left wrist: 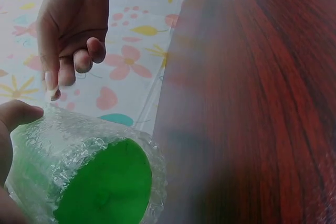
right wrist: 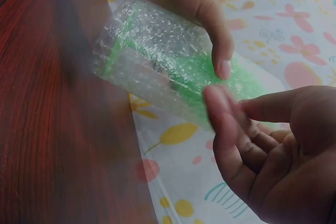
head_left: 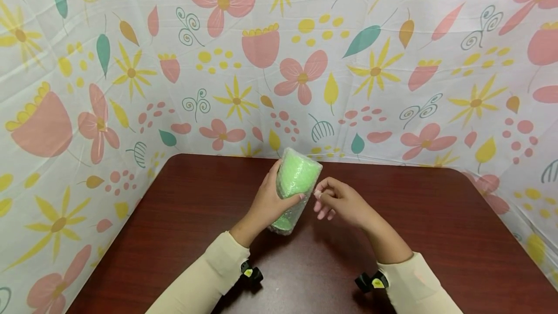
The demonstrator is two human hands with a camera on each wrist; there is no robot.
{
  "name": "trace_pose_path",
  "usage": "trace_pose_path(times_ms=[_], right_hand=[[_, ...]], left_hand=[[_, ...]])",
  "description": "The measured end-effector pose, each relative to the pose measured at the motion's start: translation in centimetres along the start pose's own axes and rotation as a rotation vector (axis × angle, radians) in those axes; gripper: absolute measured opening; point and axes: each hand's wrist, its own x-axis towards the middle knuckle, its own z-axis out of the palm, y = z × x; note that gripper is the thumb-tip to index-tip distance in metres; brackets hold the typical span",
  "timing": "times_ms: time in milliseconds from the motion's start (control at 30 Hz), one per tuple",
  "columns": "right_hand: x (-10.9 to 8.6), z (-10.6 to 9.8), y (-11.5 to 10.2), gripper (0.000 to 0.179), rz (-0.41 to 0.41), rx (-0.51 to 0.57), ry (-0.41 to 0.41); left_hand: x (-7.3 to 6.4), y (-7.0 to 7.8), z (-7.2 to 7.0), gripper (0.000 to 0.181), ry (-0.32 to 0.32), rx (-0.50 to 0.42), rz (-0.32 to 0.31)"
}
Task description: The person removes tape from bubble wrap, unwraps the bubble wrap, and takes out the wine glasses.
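A green cylinder (head_left: 300, 174) wrapped in clear bubble wrap (right wrist: 157, 35) is tilted over the table. My left hand (head_left: 270, 200) grips it from the left, with the thumb lying across its front. The left wrist view shows its round, flat green end (left wrist: 107, 187) through the wrap. To the right of the cylinder, my right hand (head_left: 344, 202) has thumb and index finger pinched together close to the wrap's side. A small pale scrap (head_left: 317, 193) shows at those fingertips; I cannot tell whether it is tape or wrap. The other right fingers are loosely curled.
The dark red-brown wooden table (head_left: 196, 188) lies under both hands. Behind it and on both sides hangs a white cloth (head_left: 383, 110) printed with flowers and leaves. A black wrist camera (head_left: 252, 272) sits on the left sleeve, another black camera (head_left: 370, 281) on the right.
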Motion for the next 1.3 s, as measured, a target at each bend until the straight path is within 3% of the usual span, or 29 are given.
trace_pose_path(times_ms=[567,867,1100,1300], right_hand=[[0.10,0.10,0.10,0.021,-0.035,0.014,-0.028],[0.14,0.07,0.22,0.027,-0.049,0.029,-0.039],[0.04,0.00,0.12,0.026,-0.044,0.020,-0.022],[-0.01,-0.12,0.07,0.025,-0.026,0.038,-0.015]], left_hand=[[-0.05,0.31,0.01,0.104,-0.025,0.014,-0.021],[0.09,-0.09,0.05,0.105,-0.062,-0.036,0.045],[0.01,-0.06,-0.03,0.105,-0.109,-0.071,0.038],[0.04,0.05,-0.13,0.102,-0.072,-0.027,0.023]])
